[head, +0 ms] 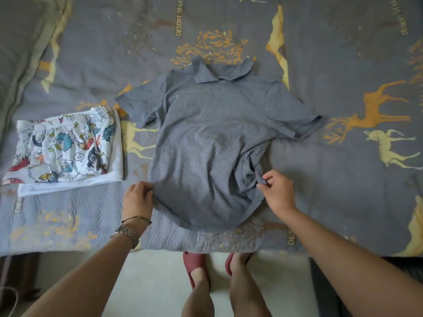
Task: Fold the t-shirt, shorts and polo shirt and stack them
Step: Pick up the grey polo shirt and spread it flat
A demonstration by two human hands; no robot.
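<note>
here left hand (138, 197) pinches polo shirt (206, 138) hem, arm outstretched; right hand (278, 191) grips bunched side.

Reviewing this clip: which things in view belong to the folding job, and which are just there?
Job:
grey polo shirt, spread out, with left hand and right hand gripping its lower edge
cartoon-print shorts, folded, on the folded white t-shirt

Just there:
deer-print bedspread
wristwatch
red slippers

Bed (320, 191) bears polo shirt (206, 138), folded t-shirt (68, 186).
</note>
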